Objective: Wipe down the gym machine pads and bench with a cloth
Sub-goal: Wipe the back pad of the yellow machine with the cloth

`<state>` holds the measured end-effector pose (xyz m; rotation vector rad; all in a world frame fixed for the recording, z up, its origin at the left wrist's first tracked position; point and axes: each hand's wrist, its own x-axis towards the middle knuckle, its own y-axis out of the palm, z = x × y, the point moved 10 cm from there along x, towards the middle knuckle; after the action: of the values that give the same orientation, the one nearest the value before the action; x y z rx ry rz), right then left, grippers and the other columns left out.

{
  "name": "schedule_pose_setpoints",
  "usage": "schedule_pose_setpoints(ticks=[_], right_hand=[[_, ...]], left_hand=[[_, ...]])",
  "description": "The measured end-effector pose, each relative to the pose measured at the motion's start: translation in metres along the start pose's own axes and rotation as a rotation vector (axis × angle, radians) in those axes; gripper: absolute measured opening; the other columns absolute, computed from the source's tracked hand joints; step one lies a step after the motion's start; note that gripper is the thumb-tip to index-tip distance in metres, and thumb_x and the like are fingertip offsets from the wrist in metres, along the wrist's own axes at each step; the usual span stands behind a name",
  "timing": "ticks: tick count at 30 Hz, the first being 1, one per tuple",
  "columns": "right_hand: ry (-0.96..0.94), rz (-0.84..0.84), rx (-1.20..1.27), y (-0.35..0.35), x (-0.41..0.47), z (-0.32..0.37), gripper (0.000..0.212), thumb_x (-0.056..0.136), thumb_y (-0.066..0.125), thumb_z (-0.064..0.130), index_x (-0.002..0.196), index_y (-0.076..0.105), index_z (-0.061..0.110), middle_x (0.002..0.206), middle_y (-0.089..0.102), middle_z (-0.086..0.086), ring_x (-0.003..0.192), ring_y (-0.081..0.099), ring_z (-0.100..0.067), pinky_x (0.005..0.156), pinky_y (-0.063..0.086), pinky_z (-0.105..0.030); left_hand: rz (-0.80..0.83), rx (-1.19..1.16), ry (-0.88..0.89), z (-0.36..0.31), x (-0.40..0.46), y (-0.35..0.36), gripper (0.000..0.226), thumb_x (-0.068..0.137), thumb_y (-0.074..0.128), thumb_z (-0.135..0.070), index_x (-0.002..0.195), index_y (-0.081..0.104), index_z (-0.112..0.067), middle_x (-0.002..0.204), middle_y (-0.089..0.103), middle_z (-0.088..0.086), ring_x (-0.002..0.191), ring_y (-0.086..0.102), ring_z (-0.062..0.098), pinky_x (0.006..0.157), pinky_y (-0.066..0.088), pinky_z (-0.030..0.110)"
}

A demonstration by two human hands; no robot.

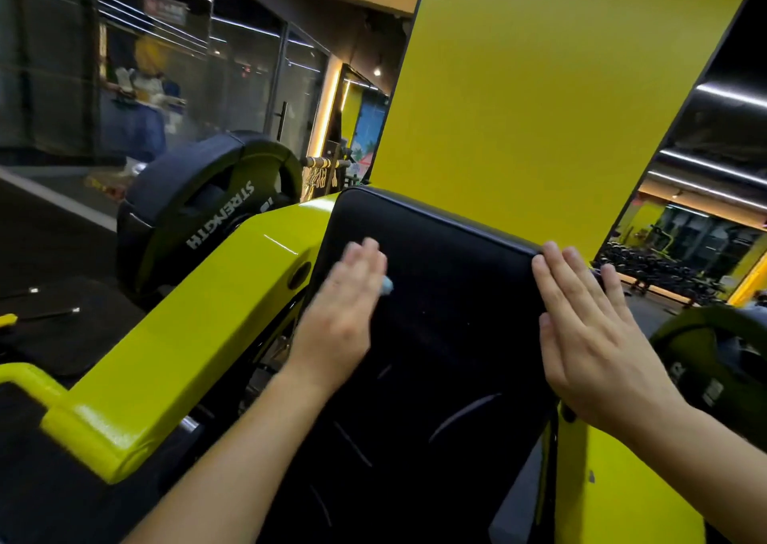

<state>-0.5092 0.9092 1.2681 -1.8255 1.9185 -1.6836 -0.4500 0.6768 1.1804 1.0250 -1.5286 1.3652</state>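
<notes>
Head view: the black back pad fills the centre, tilted away, its top edge running from 11 to 2 o'clock against a yellow wall. The left hand lies flat on the pad's upper left, at about 10 o'clock from centre, blurred. Its fingers are pressed together over a small light-blue cloth, only a corner of which peeks out beside the palm. The cloth looks soft and light, best pinned under a flat palm. The pad seems firm and smooth, probably slick. The right hand braces the pad's right edge at 3 o'clock, fingers together and extended, holding nothing. A yellow frame arm and a black weight plate sit at 9 o'clock
</notes>
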Motion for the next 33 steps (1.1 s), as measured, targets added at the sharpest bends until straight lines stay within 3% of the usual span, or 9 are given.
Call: schedule_pose_setpoints(ticks=[6,8,12,16,18,22,26,29,33], right_hand=[[-0.001,-0.029,-0.012,0.001,-0.001,-0.001,0.065,0.099,0.037,0.021,0.16,0.021,0.006,0.17,0.01,-0.009,0.158,0.007,-0.025,0.124,0.014,-0.059],[0.001,-0.037,-0.014,0.002,-0.001,0.0,0.065,0.099,0.036,0.022,0.16,0.021,0.006,0.17,0.01,-0.009,0.158,0.007,-0.026,0.124,0.013,-0.059],[-0.008,-0.053,-0.046,0.002,-0.001,0.0,0.067,0.097,0.038,0.02,0.16,0.021,0.004,0.17,0.01,-0.012,0.158,0.008,-0.028,0.124,0.013,-0.058],[-0.05,-0.068,-0.048,0.001,-0.002,0.001,0.067,0.096,0.039,0.019,0.159,0.022,0.003,0.17,0.012,-0.013,0.157,0.01,-0.029,0.125,0.013,-0.059],[-0.075,-0.06,-0.043,0.001,-0.001,0.001,0.067,0.096,0.04,0.018,0.159,0.023,0.004,0.17,0.013,-0.012,0.157,0.01,-0.028,0.124,0.014,-0.059],[-0.128,-0.045,-0.04,-0.001,-0.001,0.0,0.067,0.097,0.041,0.02,0.159,0.023,0.005,0.169,0.014,-0.012,0.158,0.01,-0.027,0.125,0.012,-0.055],[-0.151,-0.052,-0.015,0.0,-0.001,-0.002,0.066,0.097,0.043,0.019,0.159,0.024,0.004,0.17,0.014,-0.011,0.158,0.009,-0.026,0.126,0.013,-0.054],[-0.168,-0.071,-0.016,-0.001,-0.001,-0.001,0.066,0.097,0.043,0.019,0.159,0.024,0.004,0.169,0.015,-0.012,0.157,0.011,-0.027,0.126,0.014,-0.055],[-0.199,-0.077,-0.04,-0.002,0.001,0.001,0.066,0.096,0.044,0.018,0.158,0.026,0.004,0.169,0.015,-0.012,0.157,0.012,-0.026,0.125,0.017,-0.054]], left_hand=[[-0.166,-0.238,-0.43,-0.001,0.008,0.002,0.062,0.099,0.043,0.013,0.157,0.027,0.003,0.169,0.016,0.017,0.159,0.006,0.028,0.127,0.021,0.046],[-0.184,-0.293,-0.379,-0.049,0.006,0.011,0.056,0.101,0.04,0.008,0.156,0.031,0.003,0.167,0.021,0.02,0.158,0.012,0.032,0.126,0.024,0.048],[-0.075,-0.303,0.023,-0.154,-0.009,0.031,0.052,0.101,0.039,0.001,0.153,0.039,0.001,0.165,0.029,0.018,0.155,0.022,0.032,0.119,0.035,0.049],[0.057,-0.216,0.296,-0.152,-0.015,0.032,0.049,0.107,0.034,-0.007,0.155,0.037,-0.003,0.165,0.028,0.015,0.156,0.022,0.028,0.121,0.034,0.044],[0.011,-0.142,0.232,-0.107,-0.005,0.022,0.051,0.104,0.034,-0.003,0.155,0.037,-0.002,0.164,0.03,0.017,0.155,0.025,0.03,0.122,0.033,0.044],[-0.071,-0.029,-0.16,0.004,0.001,0.005,0.057,0.103,0.037,0.004,0.158,0.021,0.004,0.167,0.018,0.02,0.158,0.012,0.032,0.128,0.019,0.042],[-0.188,-0.185,-0.52,0.009,-0.003,0.001,0.062,0.102,0.042,0.01,0.159,0.024,0.0,0.17,0.015,0.013,0.159,0.006,0.023,0.128,0.015,0.031],[-0.198,-0.28,-0.503,-0.053,-0.007,0.014,0.055,0.104,0.044,0.008,0.157,0.03,0.001,0.168,0.021,0.015,0.158,0.01,0.025,0.125,0.028,0.041],[-0.123,-0.298,-0.194,-0.151,-0.027,0.037,0.051,0.101,0.05,0.003,0.151,0.041,0.003,0.163,0.031,0.019,0.155,0.023,0.033,0.117,0.039,0.05]])
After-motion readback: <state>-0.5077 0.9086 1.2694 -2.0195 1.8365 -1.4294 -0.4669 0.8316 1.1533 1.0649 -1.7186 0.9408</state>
